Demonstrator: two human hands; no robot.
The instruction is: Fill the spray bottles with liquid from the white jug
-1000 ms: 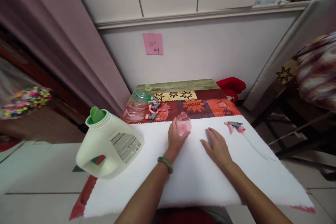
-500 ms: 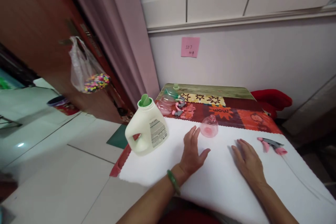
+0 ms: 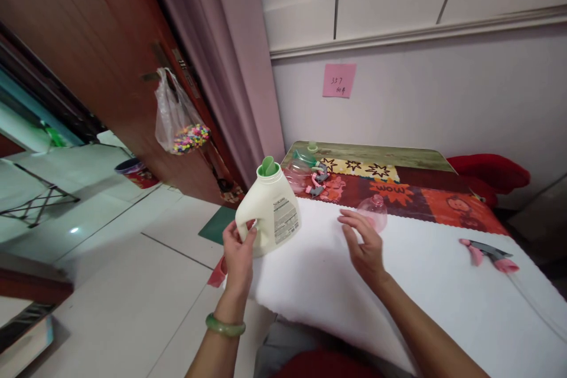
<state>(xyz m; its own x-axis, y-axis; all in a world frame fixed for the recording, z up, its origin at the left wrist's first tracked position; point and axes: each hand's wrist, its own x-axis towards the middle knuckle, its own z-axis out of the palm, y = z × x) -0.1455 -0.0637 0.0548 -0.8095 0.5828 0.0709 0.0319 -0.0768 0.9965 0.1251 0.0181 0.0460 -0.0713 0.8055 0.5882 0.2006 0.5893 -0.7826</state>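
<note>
A cream detergent jug (image 3: pixel 280 207) stands upright on the left of the white cloth, a green spout showing in its uncapped mouth. My left hand (image 3: pixel 238 254), a green bangle on its wrist, has its thumb and fingers around the jug's handle. My right hand (image 3: pixel 365 248) is held over the cloth with thumb and fingers apart and nothing in it. Just behind it, a clear pink bottle (image 3: pixel 378 212) without a cap stands partly covered by the fingers. On the right lies a pink and grey spray trigger (image 3: pixel 489 254) with a thin tube.
More clear bottles (image 3: pixel 297 172) and spray triggers (image 3: pixel 318 182) lie at the table's back left, near a green cap (image 3: pixel 312 146). A plastic bag of colourful bits (image 3: pixel 183 130) hangs from the door handle. A red seat (image 3: pixel 489 174) stands beyond the right edge.
My left hand has moved left from the middle of the cloth to the jug's handle. My right hand has moved left, in front of the pink bottle. The view has turned slightly left.
</note>
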